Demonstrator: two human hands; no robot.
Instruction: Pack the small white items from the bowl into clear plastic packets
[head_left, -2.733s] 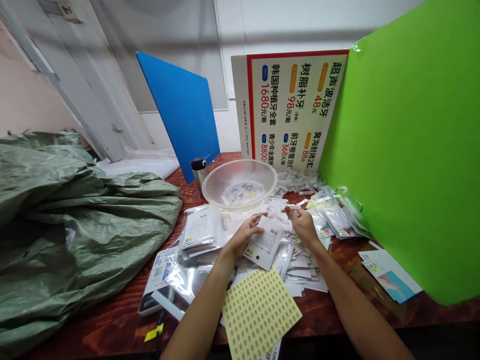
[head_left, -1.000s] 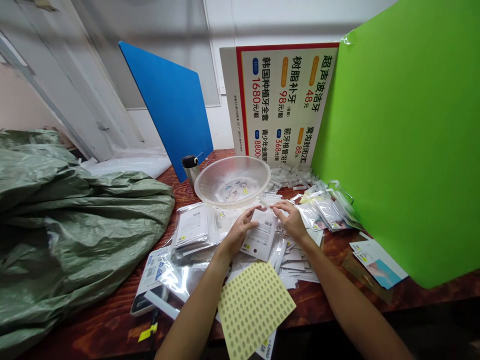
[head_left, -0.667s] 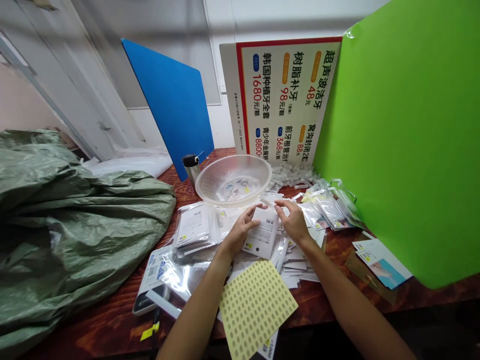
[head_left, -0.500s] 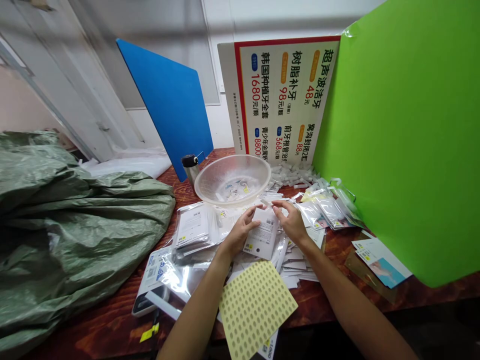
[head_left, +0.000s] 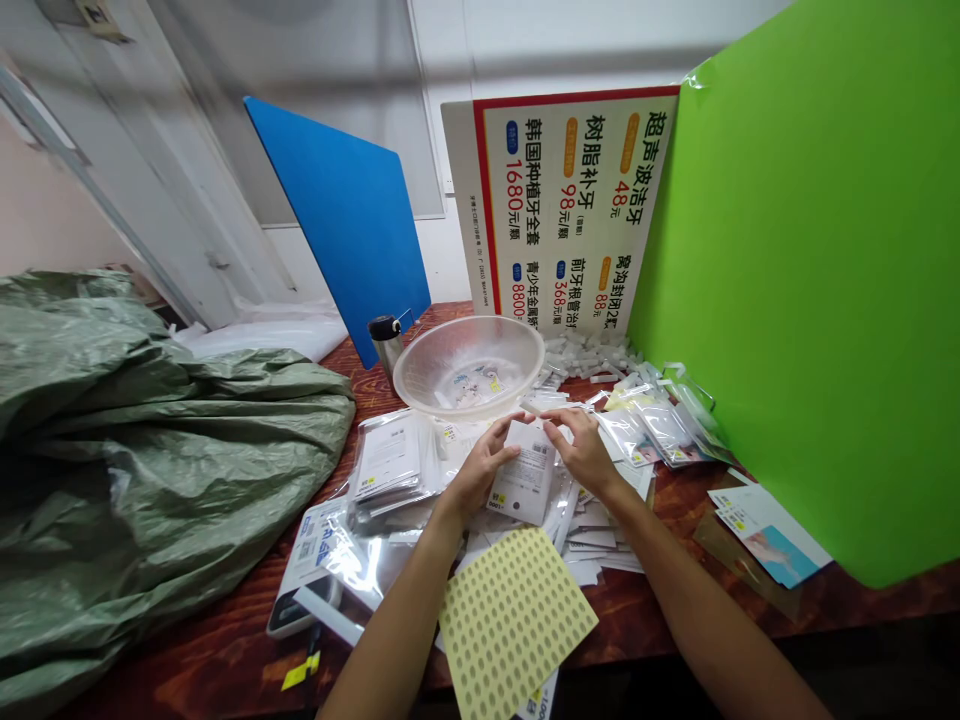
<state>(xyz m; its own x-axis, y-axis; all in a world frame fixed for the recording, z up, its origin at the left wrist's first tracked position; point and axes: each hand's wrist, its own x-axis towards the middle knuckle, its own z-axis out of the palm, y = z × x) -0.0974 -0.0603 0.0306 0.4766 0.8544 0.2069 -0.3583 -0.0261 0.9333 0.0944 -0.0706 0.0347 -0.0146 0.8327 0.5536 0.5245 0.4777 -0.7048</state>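
Observation:
My left hand (head_left: 486,465) is closed around the left edge of a white printed card (head_left: 523,475) with a yellow label at its lower corner. At the card's top right, my right hand (head_left: 581,445) has thumb and forefinger pinched together near a small pale strip; what lies between the fingertips is too small to make out. Below the card rests a yellow sheet (head_left: 517,620) with rows of small oval stickers. Stacked cards in clear sleeves (head_left: 390,460) are left of my left hand. Loose white cards (head_left: 600,535) are spread under my right wrist.
A translucent basin (head_left: 469,365) with small cards inside stands beyond my hands, beside a steel bottle (head_left: 386,345). Pale small pieces (head_left: 585,355) are heaped behind. Blue (head_left: 345,210) and green boards (head_left: 795,280) stand upright. Green sheeting (head_left: 165,470) covers the left side.
The right-hand fingers have drawn closer together at the card's top edge. The whole view has shifted slightly, with things appearing a little lower.

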